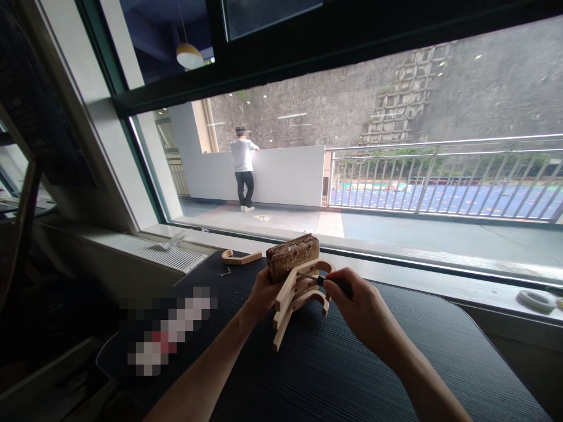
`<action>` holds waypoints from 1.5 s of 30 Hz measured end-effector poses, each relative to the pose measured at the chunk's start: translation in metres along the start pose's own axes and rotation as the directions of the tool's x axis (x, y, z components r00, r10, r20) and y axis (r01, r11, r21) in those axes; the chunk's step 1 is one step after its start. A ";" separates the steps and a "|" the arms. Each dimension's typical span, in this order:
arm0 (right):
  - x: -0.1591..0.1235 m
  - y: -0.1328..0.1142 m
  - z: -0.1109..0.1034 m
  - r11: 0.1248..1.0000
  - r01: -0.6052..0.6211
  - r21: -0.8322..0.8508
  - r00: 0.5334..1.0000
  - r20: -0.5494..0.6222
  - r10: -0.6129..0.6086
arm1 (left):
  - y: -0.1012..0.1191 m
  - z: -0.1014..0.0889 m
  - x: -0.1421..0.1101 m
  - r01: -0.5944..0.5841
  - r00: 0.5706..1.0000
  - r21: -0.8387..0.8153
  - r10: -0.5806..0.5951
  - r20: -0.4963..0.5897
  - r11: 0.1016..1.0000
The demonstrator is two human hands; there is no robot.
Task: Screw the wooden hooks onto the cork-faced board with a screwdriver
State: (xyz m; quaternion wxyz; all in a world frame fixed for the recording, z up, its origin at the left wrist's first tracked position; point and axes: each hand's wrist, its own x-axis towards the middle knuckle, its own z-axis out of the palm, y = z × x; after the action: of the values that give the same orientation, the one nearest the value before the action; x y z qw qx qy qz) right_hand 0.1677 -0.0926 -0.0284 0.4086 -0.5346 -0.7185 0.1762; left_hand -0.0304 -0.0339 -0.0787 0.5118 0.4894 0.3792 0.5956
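While the left hand (263, 293) grips the block (292, 258), the right hand (361, 299) curls its fingers around the screwdriver (322, 282).

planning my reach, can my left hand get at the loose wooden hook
Probably yes: the loose wooden hook lies nearby with nothing visible between, though your left hand holds the brown block.

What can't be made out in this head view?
All in the head view:
- Left hand: most fingers hidden behind the brown block and wooden hooks.
- Screwdriver: tip too small to read against the hooks; part of its handle is covered by the right hand.
- Small metal pieces: too small to identify.
- Item on the table's left: pixelated.
- Forearms: cut off by the bottom edge.
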 end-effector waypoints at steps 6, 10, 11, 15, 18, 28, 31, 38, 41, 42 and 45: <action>-0.003 -0.004 0.000 0.986 0.028 -0.166 1.000 0.000 -0.029 | -0.003 -0.002 0.002 -0.011 1.000 0.001 0.011 -0.002 1.000; -0.009 -0.010 0.001 0.936 0.209 -0.285 0.977 0.017 -0.213 | -0.003 -0.003 0.003 -0.021 1.000 0.002 0.021 -0.002 1.000; -0.010 -0.010 0.001 0.926 0.236 -0.295 0.970 0.019 -0.241 | -0.003 -0.003 0.002 -0.021 1.000 0.002 0.021 -0.003 1.000; -0.008 -0.006 0.006 0.929 0.233 -0.288 0.970 -0.004 -0.245 | -0.001 -0.002 0.001 -0.014 1.000 -0.004 0.014 -0.018 1.000; -0.002 0.000 0.009 0.982 0.127 -0.142 0.990 -0.049 -0.135 | 0.000 0.000 0.001 -0.003 1.000 -0.011 0.002 -0.022 1.000; -0.003 -0.004 0.007 0.984 0.090 -0.155 0.995 -0.026 -0.095 | 0.002 0.000 0.001 0.001 1.000 -0.012 -0.001 -0.029 1.000; -0.006 -0.006 0.008 0.944 0.242 -0.223 0.968 -0.019 -0.252 | 0.002 0.000 0.001 -0.001 0.999 -0.008 0.001 -0.033 1.000; 0.000 0.003 0.019 0.992 0.125 0.015 0.984 -0.127 -0.122 | -0.001 -0.002 0.001 0.012 0.999 -0.004 -0.012 -0.031 1.000; 0.004 0.007 0.019 0.963 0.000 0.268 0.993 -0.114 0.032 | -0.003 -0.003 0.002 0.006 1.000 -0.004 -0.006 -0.024 1.000; 0.005 0.008 0.018 0.951 -0.027 0.308 0.994 -0.090 0.058 | -0.003 -0.004 0.003 0.001 1.000 -0.005 -0.002 -0.022 1.000; 0.005 0.008 0.014 0.971 -0.068 0.228 0.996 -0.047 0.081 | -0.004 -0.004 0.003 -0.008 1.000 -0.012 0.008 -0.012 1.000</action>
State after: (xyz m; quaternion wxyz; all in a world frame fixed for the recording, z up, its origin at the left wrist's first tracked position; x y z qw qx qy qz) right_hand 0.1609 -0.0823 -0.0405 0.4797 -0.5161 -0.6614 0.2572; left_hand -0.0335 -0.0298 -0.0825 0.5103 0.4841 0.3767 0.6028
